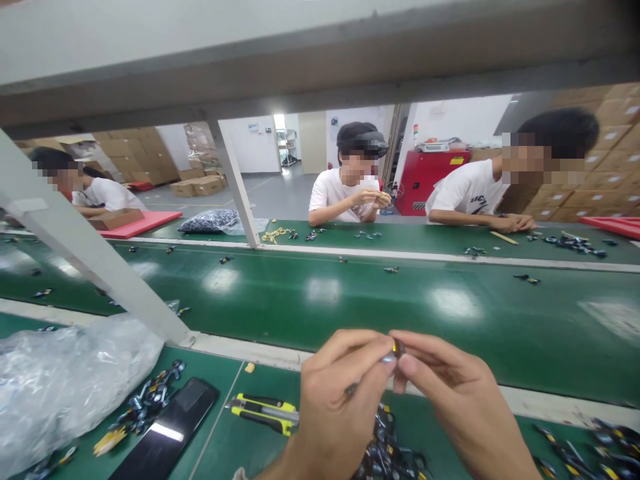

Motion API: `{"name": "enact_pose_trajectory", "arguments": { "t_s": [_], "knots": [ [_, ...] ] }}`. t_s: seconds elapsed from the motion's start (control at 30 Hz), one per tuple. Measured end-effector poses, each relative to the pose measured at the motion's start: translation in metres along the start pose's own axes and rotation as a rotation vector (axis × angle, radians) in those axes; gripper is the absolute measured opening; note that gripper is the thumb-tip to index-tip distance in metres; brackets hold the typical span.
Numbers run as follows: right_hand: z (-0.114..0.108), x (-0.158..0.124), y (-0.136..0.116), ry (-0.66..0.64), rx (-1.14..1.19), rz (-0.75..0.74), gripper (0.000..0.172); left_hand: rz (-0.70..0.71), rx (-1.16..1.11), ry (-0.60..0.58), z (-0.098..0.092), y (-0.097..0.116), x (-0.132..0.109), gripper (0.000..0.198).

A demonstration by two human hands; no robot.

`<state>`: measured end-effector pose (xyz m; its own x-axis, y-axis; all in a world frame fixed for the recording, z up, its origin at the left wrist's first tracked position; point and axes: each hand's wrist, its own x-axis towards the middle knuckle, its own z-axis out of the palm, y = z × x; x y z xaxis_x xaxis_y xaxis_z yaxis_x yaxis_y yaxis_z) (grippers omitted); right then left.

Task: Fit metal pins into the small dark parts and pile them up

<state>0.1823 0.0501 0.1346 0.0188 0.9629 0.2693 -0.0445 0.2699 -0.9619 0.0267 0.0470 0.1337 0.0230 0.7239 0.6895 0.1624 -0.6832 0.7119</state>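
A dark part (399, 347) was pinched by left hand (340, 407) and right hand (463, 400) fingers (363, 350); slack pressure could have dropped it on the heap (384, 443).

A small dark fitting (399, 347) with a yellowish edge is pinched up high between the fingertips of the left hand (340, 400) and right hand (460, 400). A glinting silver bit (388, 358) sits just beside it, at the left fingertips.
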Motion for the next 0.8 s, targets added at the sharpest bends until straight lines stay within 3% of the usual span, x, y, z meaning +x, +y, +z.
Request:
{"name": "enact_pose_trajectory", "arguments": {
  "t_s": [0.2,0.43,0.6,0.67,0.8],
  "knots": [
    [0.000,-0.005,0.001,-0.083,0.068,0.063,0.021,0.073,-0.077,-0.114,-0.009,-0.001,-0.004,0.038],
    [0.002,-0.003,0.005,-0.174,0.136,0.032,0.027,-0.039,-0.133,-0.014,-0.007,0.003,0.003,0.025],
    [0.005,-0.009,-0.002,-0.010,-0.091,-0.066,0.025,-0.093,0.003,0.166,-0.004,0.005,0.006,0.023],
    [0.007,-0.011,-0.006,0.033,-0.183,-0.115,0.027,-0.046,0.074,0.179,-0.004,0.004,0.005,0.020],
    [0.008,-0.009,-0.009,0.051,-0.196,-0.125,0.029,0.268,0.134,0.075,-0.003,0.001,0.003,0.029]
  ]
}}
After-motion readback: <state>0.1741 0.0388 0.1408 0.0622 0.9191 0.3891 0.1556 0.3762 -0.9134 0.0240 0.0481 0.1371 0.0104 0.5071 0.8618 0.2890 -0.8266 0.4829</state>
